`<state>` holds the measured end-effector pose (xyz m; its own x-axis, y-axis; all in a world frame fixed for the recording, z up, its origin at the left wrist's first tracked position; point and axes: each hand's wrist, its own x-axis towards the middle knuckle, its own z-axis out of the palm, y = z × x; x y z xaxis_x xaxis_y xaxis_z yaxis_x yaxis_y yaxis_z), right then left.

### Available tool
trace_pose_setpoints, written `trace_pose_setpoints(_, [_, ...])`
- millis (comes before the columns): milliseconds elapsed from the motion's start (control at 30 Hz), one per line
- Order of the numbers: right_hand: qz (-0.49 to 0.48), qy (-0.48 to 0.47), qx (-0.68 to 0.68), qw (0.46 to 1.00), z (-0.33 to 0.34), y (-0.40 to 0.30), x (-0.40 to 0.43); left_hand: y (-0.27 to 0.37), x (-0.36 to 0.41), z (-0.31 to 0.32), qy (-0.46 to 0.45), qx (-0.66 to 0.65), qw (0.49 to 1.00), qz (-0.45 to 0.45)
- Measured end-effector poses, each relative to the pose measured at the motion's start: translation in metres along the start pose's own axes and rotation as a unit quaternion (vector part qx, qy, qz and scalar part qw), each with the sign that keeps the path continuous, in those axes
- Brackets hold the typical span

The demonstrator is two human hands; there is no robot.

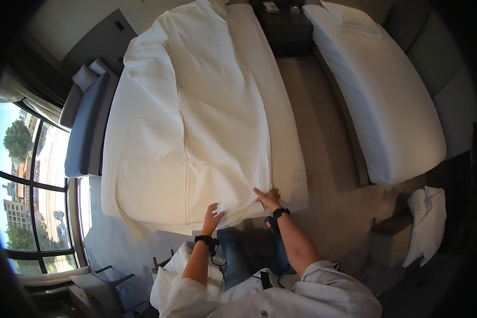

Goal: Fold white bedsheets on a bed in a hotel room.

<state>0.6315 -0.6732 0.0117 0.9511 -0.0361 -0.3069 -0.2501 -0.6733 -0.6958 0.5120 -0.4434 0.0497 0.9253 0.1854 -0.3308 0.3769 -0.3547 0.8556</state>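
Note:
A large white sheet or duvet cover [222,119] lies wrinkled and partly folded over the near bed [286,159], its left corner hanging past the foot end. My right hand [269,198] grips the edge of this cloth at the bed's foot, toward the right side; some of its fingers are hidden under the fabric. To its left, my left hand [213,218] is held at the foot edge with the fingers apart and somewhat curled, close to the cloth and not visibly gripping it. Both wrists wear black bands with small devices.
A second bed [385,103] stands right, beyond a strip of floor [314,103]. A dark nightstand [288,31] is between the headends. A blue-cushioned sofa [89,123] sits left by the window. Behind me are pillows [167,286] and a chair [103,290]; white linen [427,222] drapes furniture at right.

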Motion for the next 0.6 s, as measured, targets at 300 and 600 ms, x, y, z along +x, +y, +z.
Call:
trace_pose_setpoints(300, [-0.103,-0.205,0.407,0.884,-0.057,-0.051,-0.031,0.092,-0.042,0.09,0.228,0.261,0.938,0.009])
trace_pose_setpoints(600, [-0.066,-0.177,0.309,0.932,-0.087,0.042,-0.03,0.034,-0.041,0.115,0.189,0.131,0.973,-0.029])
